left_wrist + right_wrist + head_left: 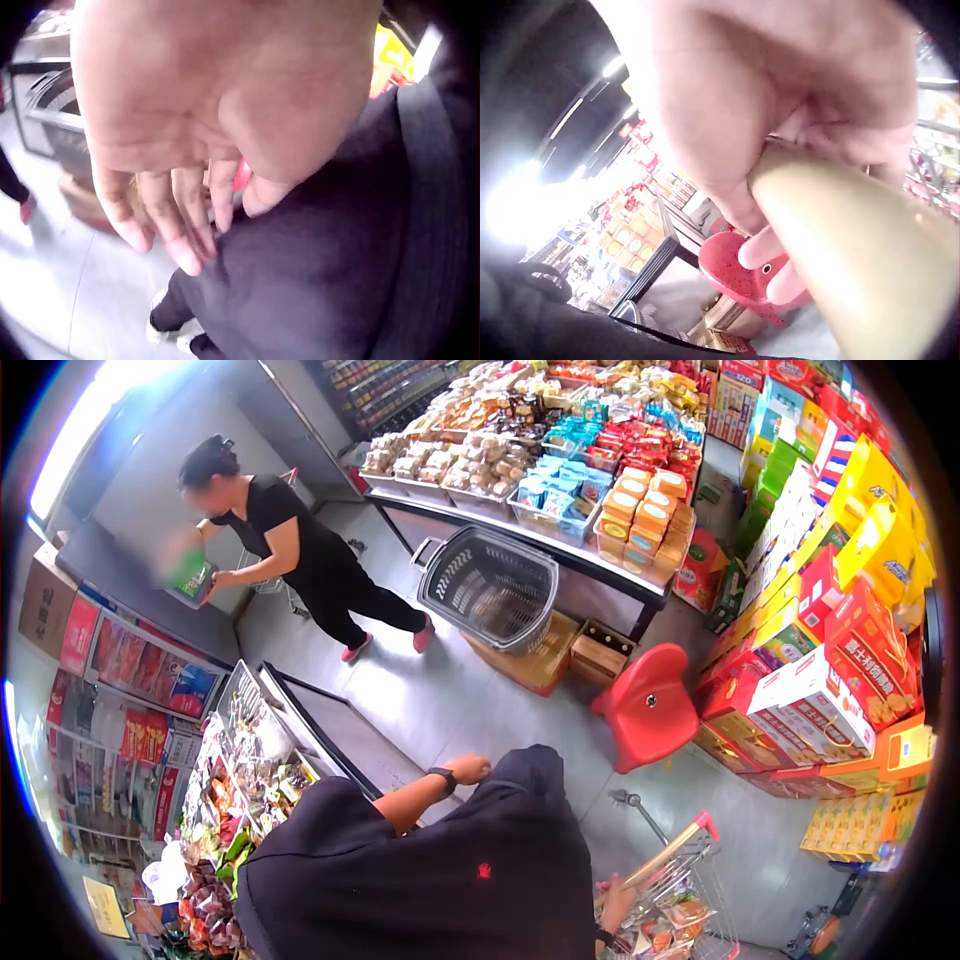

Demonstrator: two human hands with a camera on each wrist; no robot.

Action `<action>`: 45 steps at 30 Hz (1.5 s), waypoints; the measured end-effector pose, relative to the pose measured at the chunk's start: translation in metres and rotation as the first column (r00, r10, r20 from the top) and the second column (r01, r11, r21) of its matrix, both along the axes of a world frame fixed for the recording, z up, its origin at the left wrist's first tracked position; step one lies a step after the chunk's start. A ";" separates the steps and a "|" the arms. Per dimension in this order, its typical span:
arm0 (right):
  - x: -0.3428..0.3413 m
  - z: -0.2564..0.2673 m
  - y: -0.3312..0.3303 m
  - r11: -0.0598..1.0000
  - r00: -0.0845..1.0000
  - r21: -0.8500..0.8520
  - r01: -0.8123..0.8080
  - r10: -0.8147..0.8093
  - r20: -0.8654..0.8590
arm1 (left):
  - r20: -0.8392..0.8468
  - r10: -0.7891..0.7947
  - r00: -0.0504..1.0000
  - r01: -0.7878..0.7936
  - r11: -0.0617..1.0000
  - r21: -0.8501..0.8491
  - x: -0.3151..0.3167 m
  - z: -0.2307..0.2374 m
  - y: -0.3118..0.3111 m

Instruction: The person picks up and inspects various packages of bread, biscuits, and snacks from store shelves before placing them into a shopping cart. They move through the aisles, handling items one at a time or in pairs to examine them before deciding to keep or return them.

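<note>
In the head view the left hand hangs in front of the dark clothing, a dark band on its wrist. The left wrist view shows that hand with palm bare and fingers loosely bent, holding nothing, beside the dark garment. At the lower right, the right hand grips the pale handle bar of a wire shopping cart with packaged goods in it. Close up in the right wrist view, the right hand has its fingers curled round the pale bar.
A red chair stands ahead of the cart. Beyond it are a grey basket and a table of packaged snacks. Stacked boxes line the right. Produce lies at left. A person in black holds a green package.
</note>
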State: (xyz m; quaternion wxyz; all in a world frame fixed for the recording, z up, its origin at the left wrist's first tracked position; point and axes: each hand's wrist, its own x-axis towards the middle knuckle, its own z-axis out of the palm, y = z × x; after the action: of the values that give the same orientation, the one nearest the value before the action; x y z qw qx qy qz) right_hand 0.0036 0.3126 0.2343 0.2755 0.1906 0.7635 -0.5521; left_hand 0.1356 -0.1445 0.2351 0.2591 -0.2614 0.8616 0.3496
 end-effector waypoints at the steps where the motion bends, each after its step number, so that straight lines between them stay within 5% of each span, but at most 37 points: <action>1: -0.003 -0.006 -0.001 1.000 1.000 0.014 0.006 -0.006 0.011 | 0.048 0.134 0.990 -0.137 0.987 0.087 0.020 -0.021 -0.001; 2: -0.003 -0.010 0.001 0.991 0.994 0.106 -0.081 0.089 -0.069 | 0.118 0.241 0.963 -0.259 0.950 0.172 0.042 -0.039 0.000; 3: 0.006 -0.002 0.005 0.966 0.977 0.218 -0.140 0.170 -0.127 | 0.096 0.197 0.976 -0.210 0.966 0.151 0.065 -0.053 0.000; 5: 0.006 0.042 -0.019 0.987 0.989 0.137 -0.084 0.100 -0.109 | 0.186 -0.039 0.982 0.007 0.986 0.166 0.092 -0.074 -0.005; 6: 0.006 0.047 -0.022 0.991 0.996 0.128 -0.028 0.039 -0.083 | -0.031 -0.105 0.994 0.109 0.964 0.243 0.158 -0.199 -0.027; 7: 0.009 0.044 -0.025 0.994 0.998 0.110 0.024 -0.017 -0.061 | -0.247 -0.159 0.956 0.230 0.928 0.294 0.165 -0.219 -0.029; 8: 0.013 0.034 -0.024 0.989 0.994 0.127 0.077 -0.067 -0.086 | -0.051 -0.165 0.985 0.173 0.945 0.277 0.186 -0.229 -0.045; 10: 0.016 0.033 -0.030 0.974 0.983 0.151 0.166 -0.152 -0.103 | 0.079 -0.187 0.979 0.161 0.953 0.258 0.144 -0.185 -0.059; 12: 0.023 0.042 -0.039 0.949 0.991 0.314 0.032 0.010 -0.132 | 0.088 -0.243 0.966 0.216 0.946 0.241 0.089 -0.143 -0.075; 15: 0.035 0.035 -0.042 0.903 1.000 0.429 -0.015 0.010 0.016 | 0.032 -0.331 0.943 0.315 0.921 0.229 -0.013 -0.088 -0.103; 17: 0.040 0.033 -0.046 0.903 1.000 0.429 -0.020 0.011 0.023 | 0.126 -0.264 0.956 0.219 0.932 0.289 -0.083 -0.056 -0.120; 19: 0.039 0.042 -0.062 0.882 0.997 0.468 0.060 -0.073 0.009 | -0.083 0.020 0.996 0.023 0.873 0.486 -0.118 -0.044 -0.141; 22: 0.036 0.024 -0.065 0.859 0.995 0.512 -0.016 -0.038 0.094 | -0.108 0.058 0.992 0.004 0.868 0.496 -0.156 -0.045 -0.171; 27: 0.038 0.042 -0.102 0.853 0.995 0.522 0.026 -0.073 0.070 | 0.029 -0.035 0.999 0.014 0.853 0.521 -0.162 -0.050 -0.216; 31: 0.044 0.044 -0.119 0.807 0.978 0.579 -0.117 -0.009 0.210 | 0.342 -0.133 0.930 -0.051 0.876 0.480 -0.129 -0.078 -0.256; 40: 0.043 0.064 -0.190 0.765 0.977 0.644 -0.004 -0.134 0.165 | 0.327 -0.081 0.941 -0.111 0.843 0.526 -0.105 -0.086 -0.287; 43: 0.065 0.012 -0.191 0.667 0.997 0.745 -0.020 -0.042 0.065 | 0.214 -0.246 0.946 0.105 0.852 0.513 -0.119 -0.082 -0.282; 45: 0.057 0.028 -0.229 0.598 0.988 0.790 0.132 -0.148 -0.054 | 0.167 -0.393 0.904 0.281 0.842 0.461 -0.130 -0.082 -0.288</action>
State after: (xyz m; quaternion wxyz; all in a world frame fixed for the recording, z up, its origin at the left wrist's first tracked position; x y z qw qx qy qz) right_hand 0.0602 0.0832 0.2624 0.1255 0.3564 0.9089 -0.1766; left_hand 0.0057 -0.4321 0.1527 0.4760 -0.0841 0.7562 0.4410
